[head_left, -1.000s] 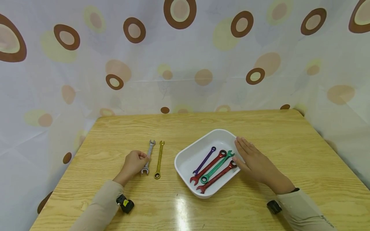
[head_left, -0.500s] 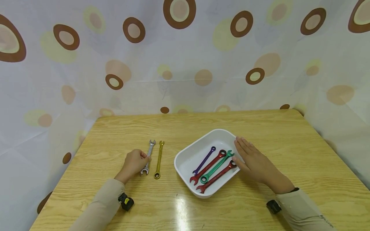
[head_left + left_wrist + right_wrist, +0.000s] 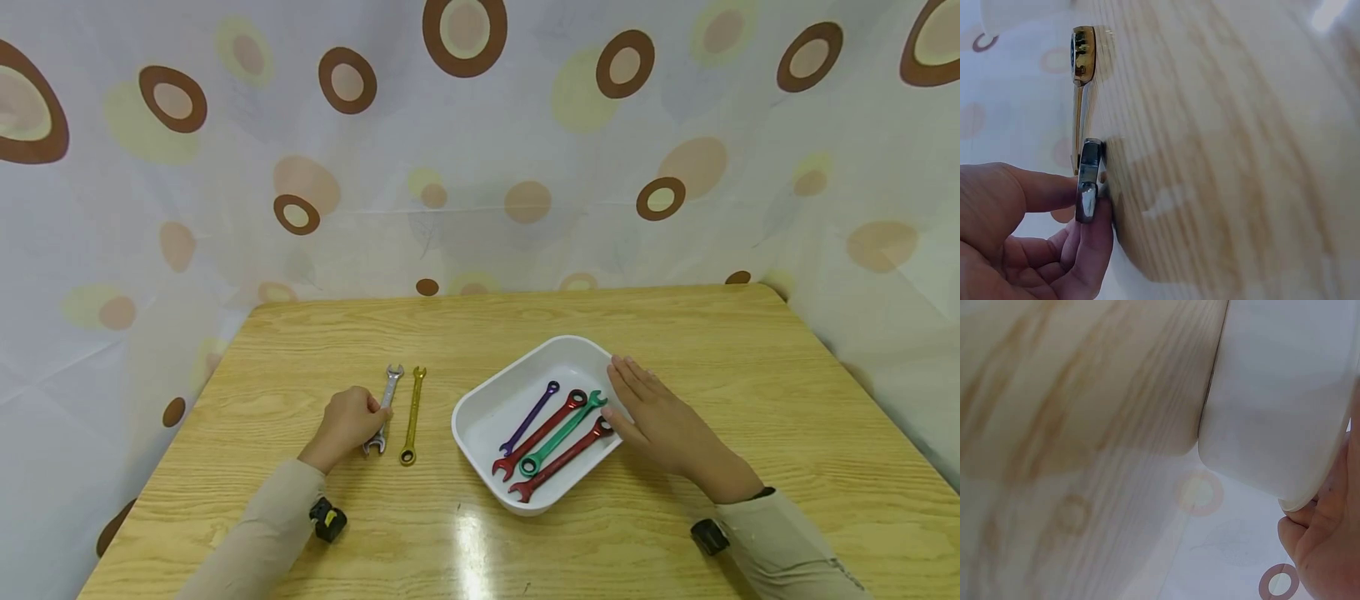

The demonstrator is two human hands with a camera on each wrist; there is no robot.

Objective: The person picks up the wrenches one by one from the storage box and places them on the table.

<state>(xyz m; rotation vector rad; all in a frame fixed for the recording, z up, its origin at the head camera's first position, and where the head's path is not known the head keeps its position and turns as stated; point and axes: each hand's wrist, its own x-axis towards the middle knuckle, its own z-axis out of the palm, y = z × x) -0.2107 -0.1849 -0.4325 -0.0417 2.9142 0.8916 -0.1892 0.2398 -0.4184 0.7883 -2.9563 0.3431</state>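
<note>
In the head view my left hand (image 3: 347,423) pinches a silver open-ended wrench (image 3: 391,388) midway along its shaft. The left wrist view puts the thumb on one side of the silver wrench (image 3: 1089,178) and fingers on the other, close to the tabletop. Just right of it lies a gold combination wrench (image 3: 413,415). My right hand (image 3: 667,427) rests on the right rim of a white tray (image 3: 489,417), its fingers straight. Inside the tray lie a purple wrench (image 3: 530,418), a green wrench (image 3: 562,433), a red wrench (image 3: 542,433) and another red wrench (image 3: 561,462).
The wooden table (image 3: 337,333) carries the tray right of its middle. A patterned curtain (image 3: 480,233) hangs behind it and along both sides. Small black devices sit at the left wrist (image 3: 327,521) and right wrist (image 3: 709,537).
My left hand has shifted very slightly around the silver wrench, whose near end has tilted a little leftward. My right hand and the tray look unchanged.
</note>
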